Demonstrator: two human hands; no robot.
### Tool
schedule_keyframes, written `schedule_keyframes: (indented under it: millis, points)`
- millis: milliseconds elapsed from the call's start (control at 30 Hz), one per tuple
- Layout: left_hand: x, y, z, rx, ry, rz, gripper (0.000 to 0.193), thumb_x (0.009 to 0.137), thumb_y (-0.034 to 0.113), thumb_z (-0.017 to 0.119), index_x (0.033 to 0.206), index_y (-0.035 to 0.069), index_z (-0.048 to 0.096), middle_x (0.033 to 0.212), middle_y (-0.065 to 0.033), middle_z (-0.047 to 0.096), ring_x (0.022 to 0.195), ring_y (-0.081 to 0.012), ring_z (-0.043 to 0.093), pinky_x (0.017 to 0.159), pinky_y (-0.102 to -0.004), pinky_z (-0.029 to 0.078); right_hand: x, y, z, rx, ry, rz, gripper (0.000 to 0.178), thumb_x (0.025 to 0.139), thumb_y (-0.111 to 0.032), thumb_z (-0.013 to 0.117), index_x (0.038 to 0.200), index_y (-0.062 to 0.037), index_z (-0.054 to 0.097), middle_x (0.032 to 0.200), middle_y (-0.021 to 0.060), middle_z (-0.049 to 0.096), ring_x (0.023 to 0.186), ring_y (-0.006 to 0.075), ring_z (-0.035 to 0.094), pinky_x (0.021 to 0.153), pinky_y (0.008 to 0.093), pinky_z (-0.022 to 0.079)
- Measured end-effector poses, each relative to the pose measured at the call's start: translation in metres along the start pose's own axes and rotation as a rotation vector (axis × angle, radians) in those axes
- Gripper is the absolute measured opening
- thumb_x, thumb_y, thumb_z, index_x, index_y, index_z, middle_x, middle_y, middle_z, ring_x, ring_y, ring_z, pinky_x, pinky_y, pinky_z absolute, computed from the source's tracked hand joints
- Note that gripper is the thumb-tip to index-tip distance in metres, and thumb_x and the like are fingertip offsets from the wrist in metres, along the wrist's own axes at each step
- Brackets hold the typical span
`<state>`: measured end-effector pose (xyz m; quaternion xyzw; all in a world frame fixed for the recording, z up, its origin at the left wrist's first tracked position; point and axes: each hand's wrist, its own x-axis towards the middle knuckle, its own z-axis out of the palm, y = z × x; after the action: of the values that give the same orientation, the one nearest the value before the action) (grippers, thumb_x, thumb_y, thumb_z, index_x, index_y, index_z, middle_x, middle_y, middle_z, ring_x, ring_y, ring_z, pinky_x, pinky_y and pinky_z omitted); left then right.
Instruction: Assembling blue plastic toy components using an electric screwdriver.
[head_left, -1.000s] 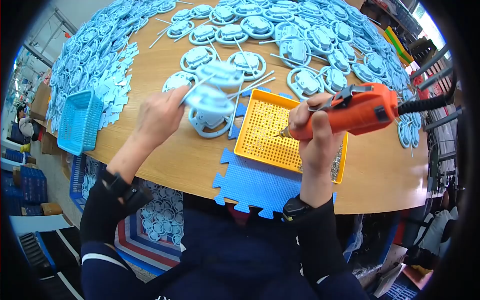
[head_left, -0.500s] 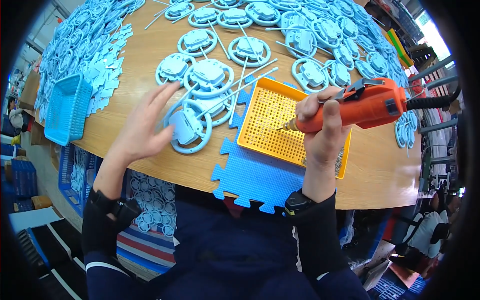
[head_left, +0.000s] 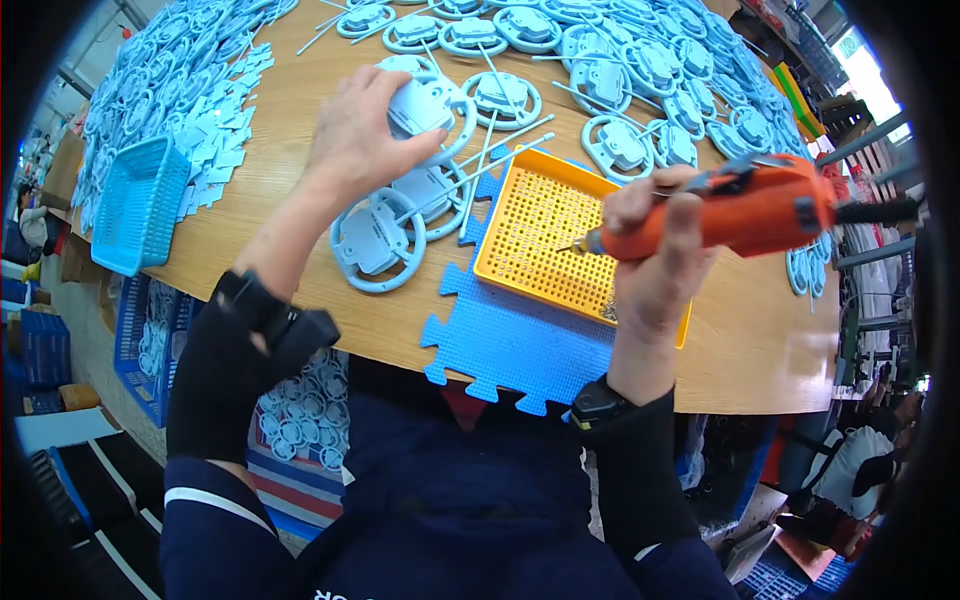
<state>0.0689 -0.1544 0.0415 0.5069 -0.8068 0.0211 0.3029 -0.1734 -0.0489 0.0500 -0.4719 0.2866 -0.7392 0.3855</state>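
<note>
My right hand (head_left: pixel 655 235) grips an orange electric screwdriver (head_left: pixel 735 210), its bit pointing left over the yellow perforated tray (head_left: pixel 535 215). Small screws (head_left: pixel 609 310) lie in the tray's near right corner, partly behind my right wrist. With thumb and fingers, my left hand (head_left: pixel 360 130) grips a light-blue ring-shaped plastic part (head_left: pixel 428 105) with a boxy centre. Whether that part is fully off the ones beneath it, I cannot tell. Two similar parts lie just below it: one ring part (head_left: pixel 375 240) near the table edge, another (head_left: pixel 425 190) partly covered.
The tray sits on a blue interlocking foam mat (head_left: pixel 520 335) at the wooden table's (head_left: pixel 760 345) near edge. Many more ring parts (head_left: pixel 650 65) are heaped at the back and right. A light-blue basket (head_left: pixel 140 205) and flat pale-blue pieces (head_left: pixel 215 150) are at left.
My left hand has moved up and away, from beside the nearest ring part to one farther back, and has closed on it. The screwdriver has shifted slightly right.
</note>
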Motion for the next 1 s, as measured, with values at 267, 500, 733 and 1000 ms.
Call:
schedule_keyframes:
  millis: [267, 500, 733, 1000]
  points:
    - [-0.124, 0.1, -0.041, -0.351, -0.406, 0.238, 0.063, 0.061, 0.029, 0.077, 0.115, 0.005, 0.055, 0.107, -0.0135, 0.052, 0.102, -0.0313, 0.049, 0.091, -0.0417, 0.036, -0.018, -0.054, 0.009, 0.151, -0.057, -0.012, 0.05, 0.084, -0.056, 0.059, 0.102, -0.0096, 0.055, 0.068, -0.0001, 0.048, 0.059, 0.012, 0.045, 0.059, 0.0286, 0.036]
    - [-0.147, 0.1, -0.014, -0.39, -0.339, 0.186, 0.07, 0.06, 0.027, 0.078, 0.122, 0.006, 0.05, 0.11, -0.0126, 0.051, 0.103, -0.0307, 0.046, 0.093, -0.0428, 0.032, -0.057, -0.043, 0.029, 0.063, -0.168, 0.082, 0.05, 0.086, -0.056, 0.057, 0.1, -0.0083, 0.05, 0.067, 0.0005, 0.048, 0.055, 0.0125, 0.046, 0.055, 0.0283, 0.04]
    - [-0.146, 0.106, -0.013, -0.506, -0.151, 0.199, 0.048, 0.062, 0.02, 0.078, 0.106, 0.011, 0.06, 0.106, -0.0082, 0.053, 0.102, -0.0287, 0.048, 0.089, -0.0419, 0.034, -0.064, -0.046, 0.033, 0.126, -0.135, 0.098, 0.05, 0.086, -0.056, 0.055, 0.101, -0.0085, 0.05, 0.066, 0.0005, 0.048, 0.054, 0.012, 0.045, 0.054, 0.0282, 0.039]
    - [-0.139, 0.113, -0.006, -0.531, -0.052, 0.24, 0.019, 0.064, 0.016, 0.075, 0.072, 0.01, 0.059, 0.089, -0.0025, 0.054, 0.096, -0.0231, 0.051, 0.09, -0.0466, 0.032, -0.064, -0.049, 0.032, 0.136, -0.187, 0.074, 0.051, 0.087, -0.057, 0.053, 0.102, -0.0079, 0.049, 0.067, 0.0008, 0.048, 0.055, 0.0119, 0.046, 0.054, 0.0281, 0.039]
